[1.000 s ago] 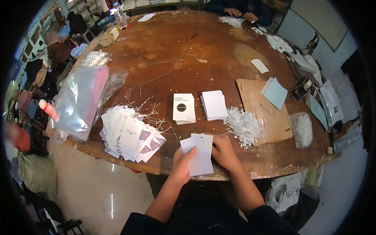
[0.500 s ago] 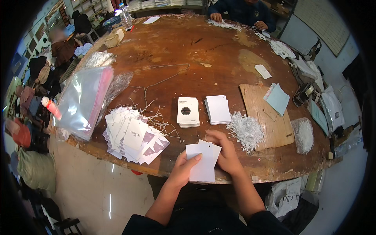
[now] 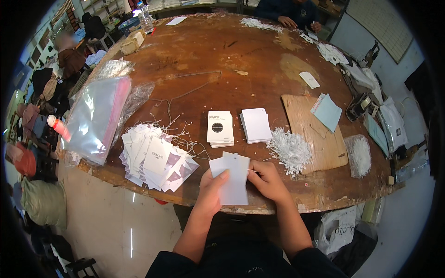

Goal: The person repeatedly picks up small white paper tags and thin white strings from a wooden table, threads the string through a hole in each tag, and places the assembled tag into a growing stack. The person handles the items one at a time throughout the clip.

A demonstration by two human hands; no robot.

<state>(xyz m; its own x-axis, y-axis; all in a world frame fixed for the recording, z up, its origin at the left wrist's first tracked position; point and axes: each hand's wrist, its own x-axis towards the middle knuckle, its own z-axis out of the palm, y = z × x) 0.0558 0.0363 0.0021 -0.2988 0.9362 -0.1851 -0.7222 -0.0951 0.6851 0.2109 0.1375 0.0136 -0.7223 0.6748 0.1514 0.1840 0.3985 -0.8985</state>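
Note:
Two white cards (image 3: pixel 235 187), overlapping and slightly fanned, are held in my left hand (image 3: pixel 209 192), whose thumb presses on their face. A small dark hole shows near the top of the right-hand card. At the cards' right edge, my right hand (image 3: pixel 270 180) is closed in a pinch on a thin white string (image 3: pixel 251 171); most of it is hidden by the fingers. Beyond the hands stand a stack of printed cards (image 3: pixel 220 128) and a stack of plain white cards (image 3: pixel 256 126). A heap of white tag strings (image 3: pixel 289 150) lies to the right.
Strung tags (image 3: pixel 157 160) are piled at the left, beside clear plastic bags (image 3: pixel 97 120). On the right lie a wooden board (image 3: pixel 320 143) with a pale blue card (image 3: pixel 327 112), and a bag of white strings (image 3: pixel 358 157). Another person (image 3: pixel 292 14) sits across the table.
Both hands and the cards have shifted slightly left and up in view. My right fingers have moved from the cards' top down to their right edge. The person opposite has moved their hands.

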